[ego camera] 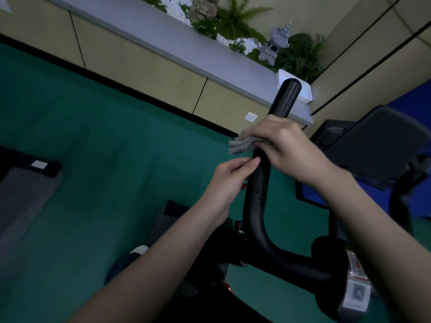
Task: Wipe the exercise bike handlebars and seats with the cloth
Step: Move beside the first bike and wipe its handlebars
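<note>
Our right hand [283,142] clamped the soft, limp grey cloth [241,145] around the rigid black handlebar [257,197]; our left hand [229,180], loosely curled, fingertips touching the bar just below.

Both bare forearms reach forward; the right hand [283,142] is curled closed, the left hand [229,180] half-curled just below it.

Dim, bluish cast overall. Running brightest along the ledge [177,43] and wall [144,66] at top; falling off to near-black at the bike frame [268,259]. Showing no hard shadows and no glare. Smearing slightly at the right hand [286,141] and cloth [240,146]. Bending and tilting straight lines toward the edges; softening at the corners.
</note>
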`<state>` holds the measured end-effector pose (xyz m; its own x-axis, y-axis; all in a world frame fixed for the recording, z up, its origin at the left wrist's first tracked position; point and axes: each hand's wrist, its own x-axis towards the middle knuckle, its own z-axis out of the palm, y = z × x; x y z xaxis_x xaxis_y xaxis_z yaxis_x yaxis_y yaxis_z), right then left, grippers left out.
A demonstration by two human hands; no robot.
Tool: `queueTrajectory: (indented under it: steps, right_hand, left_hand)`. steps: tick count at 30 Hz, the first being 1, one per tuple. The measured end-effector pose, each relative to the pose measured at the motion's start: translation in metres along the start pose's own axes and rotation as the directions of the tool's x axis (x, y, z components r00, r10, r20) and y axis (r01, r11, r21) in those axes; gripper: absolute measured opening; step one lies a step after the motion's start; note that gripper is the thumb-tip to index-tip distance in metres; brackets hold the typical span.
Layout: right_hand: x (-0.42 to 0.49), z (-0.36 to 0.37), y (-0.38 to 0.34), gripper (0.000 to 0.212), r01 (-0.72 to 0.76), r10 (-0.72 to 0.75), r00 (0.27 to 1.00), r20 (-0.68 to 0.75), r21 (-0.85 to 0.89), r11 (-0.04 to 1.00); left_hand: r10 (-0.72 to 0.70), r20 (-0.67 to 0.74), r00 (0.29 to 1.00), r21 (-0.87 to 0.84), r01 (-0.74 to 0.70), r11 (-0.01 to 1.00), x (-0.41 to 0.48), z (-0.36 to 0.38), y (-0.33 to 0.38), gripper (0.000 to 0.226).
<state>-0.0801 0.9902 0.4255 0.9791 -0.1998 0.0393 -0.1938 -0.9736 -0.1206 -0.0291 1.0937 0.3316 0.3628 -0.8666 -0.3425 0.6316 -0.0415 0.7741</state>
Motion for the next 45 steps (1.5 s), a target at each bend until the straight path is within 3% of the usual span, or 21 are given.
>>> queueTrajectory:
  steps: [2,5,7,9,11,13,16,17,21,24,27,33,36,39,41,43,45]
  right_hand:
    - [-0.02,0.002,-0.004,0.023,-0.105,0.132,0.966,-0.223,0.13,0.986]
    - [-0.044,0.009,-0.011,0.025,-0.283,0.381,0.767,-0.517,0.261,0.923]
    - [-0.054,0.022,-0.021,0.026,-0.361,0.467,0.726,-0.505,0.298,0.884]
    - [-0.064,0.037,-0.032,0.025,-0.338,0.46,0.766,-0.449,0.329,0.882]
    - [-0.077,0.043,-0.039,0.024,-0.294,0.443,0.786,-0.43,0.371,0.881]
    - [-0.088,0.041,-0.041,0.025,-0.301,0.504,0.758,-0.413,0.464,0.833]
    - [-0.082,0.036,-0.037,0.022,-0.392,0.697,0.597,-0.397,0.614,0.685]
    - [-0.077,0.035,-0.037,0.022,-0.415,0.739,0.559,-0.377,0.645,0.642]
    - [-0.071,0.042,-0.04,0.02,-0.51,0.793,0.528,-0.303,0.633,0.582]
    - [-0.064,0.042,-0.033,0.016,-0.529,0.898,0.357,-0.257,0.737,0.421]
    - [-0.037,0.04,-0.03,0.016,-0.544,0.946,0.223,-0.235,0.775,0.321]
    - [-0.025,0.029,-0.063,0.013,-0.732,0.96,0.176,-0.216,0.624,0.274]
    - [-0.029,0.031,-0.095,0.01,-0.806,0.977,0.039,-0.211,0.571,0.155]
    - [-0.019,0.044,-0.122,0.007,-0.843,0.926,-0.177,-0.333,0.537,0.032]
    - [-0.005,0.054,-0.129,0.005,-0.853,0.859,-0.277,-0.431,0.522,-0.013]
    - [0.014,0.06,-0.124,0.006,-0.856,0.793,-0.327,-0.514,0.517,-0.018]
    - [0.035,0.064,-0.115,0.01,-0.872,0.757,-0.298,-0.581,0.489,0.031]
  left_hand:
    - [0.004,0.015,1.0,0.088,-0.005,0.996,-0.001,-0.004,0.003,0.028]
    - [0.049,0.011,0.999,0.254,-0.05,0.966,-0.001,-0.011,0.007,0.027]
    - [0.136,-0.029,0.99,0.36,-0.117,0.926,0.002,-0.014,0.012,0.027]
    - [0.266,-0.029,0.964,0.504,-0.216,0.836,0.005,-0.019,0.017,0.027]
    - [0.428,0.056,0.902,0.651,-0.358,0.669,0.01,-0.022,0.025,0.029]
    - [0.543,0.197,0.817,0.756,-0.479,0.446,0.016,-0.022,0.037,0.032]
    - [0.596,0.46,0.658,0.804,-0.593,0.035,0.03,-0.017,0.056,0.037]
    - [0.581,0.545,0.605,0.78,-0.62,-0.087,0.036,-0.014,0.063,0.038]
    - [0.418,0.811,0.409,0.576,-0.684,-0.449,0.065,-0.004,0.086,0.036]
    - [0.249,0.93,0.27,0.366,-0.729,-0.578,0.088,0.003,0.102,0.033]
    - [0.067,0.985,0.159,0.166,-0.773,-0.612,0.106,0.01,0.113,0.034]
    - [-0.074,0.997,-0.022,-0.061,-0.814,-0.578,0.135,0.012,0.124,0.04]
    - [-0.067,0.991,-0.116,-0.134,-0.83,-0.541,0.144,0.017,0.122,0.038]
    - [-0.007,0.983,-0.186,-0.165,-0.854,-0.494,0.15,0.02,0.117,0.033]
    - [0.04,0.979,-0.198,-0.157,-0.872,-0.463,0.152,0.02,0.114,0.031]
    - [0.082,0.976,-0.201,-0.145,-0.882,-0.448,0.154,0.021,0.111,0.031]
    - [0.119,0.972,-0.201,-0.128,-0.885,-0.448,0.154,0.02,0.108,0.031]
